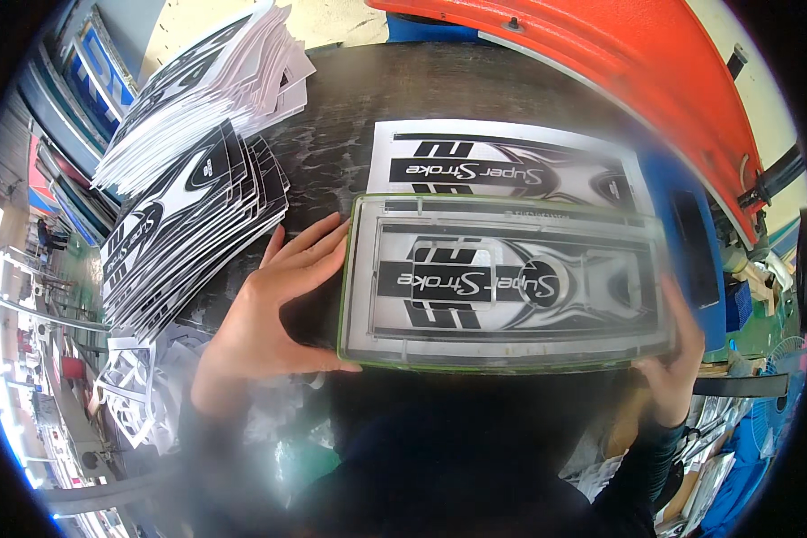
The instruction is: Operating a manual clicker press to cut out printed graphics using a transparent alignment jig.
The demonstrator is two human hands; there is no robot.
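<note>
A clear rectangular plate with green edges [516, 352], which looks like a cutting die, is level in front of me between my two hands. My left hand [273, 305] grips its left end, fingertips at the far corner and thumb at the near corner. My right hand [677, 359] is closed around the right end, its fingers partly hidden by the plate. Beneath it, a printed white sheet [394, 143] with a black-and-grey design shows through and sticks out beyond the far edge. Whether the plate touches the sheet all over, I cannot tell.
Fanned stacks of printed black-and-white pieces [197, 215] and paler sheets [260, 72] stand at the left of the dark worktable [332, 108]. A large red machine part [619, 54] arches over the back right. A blue panel [704, 269] lies right of the plate. White paper scraps [139, 394] hang at lower left.
</note>
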